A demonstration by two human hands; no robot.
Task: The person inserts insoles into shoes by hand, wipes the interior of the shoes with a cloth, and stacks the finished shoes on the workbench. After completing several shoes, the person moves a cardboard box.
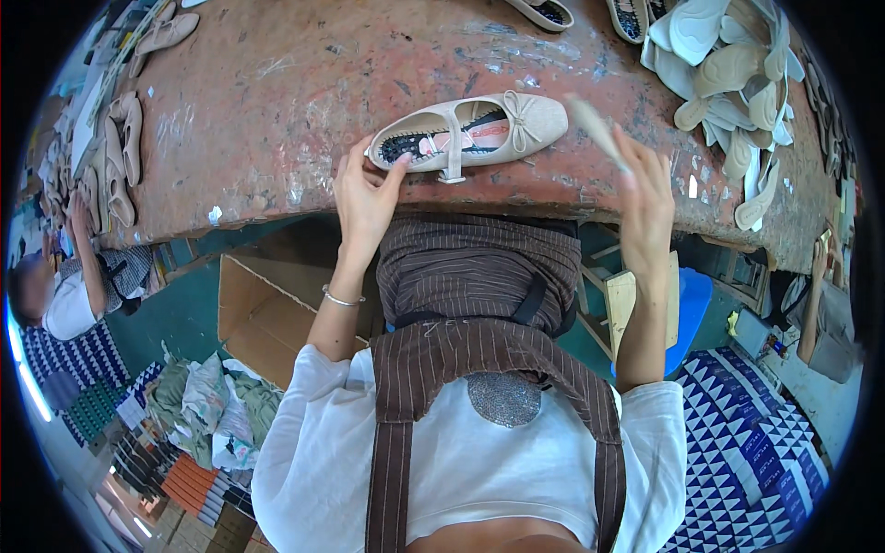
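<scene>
A beige Mary Jane shoe (pixel 537 132) with a bow and a buckled strap lies on the worn reddish table, its toe to the right. Its inside shows a dark, patterned base with a pink patch. My left hand (pixel 367 195) grips the shoe's heel, thumb over the inner rim and fingers along the outside. Just right of the toe, my right hand (pixel 643 189) pinches a thin beige insole (pixel 593 127), tilted up off the table and smeared by motion.
A heap of beige insoles (pixel 737 83) covers the table's far right. Beige shoes (pixel 120 152) stand along the left side, with another shoe (pixel 546 13) at the far edge. Co-workers sit at both sides (pixel 74 295). A cardboard box (pixel 258 309) stands below the table.
</scene>
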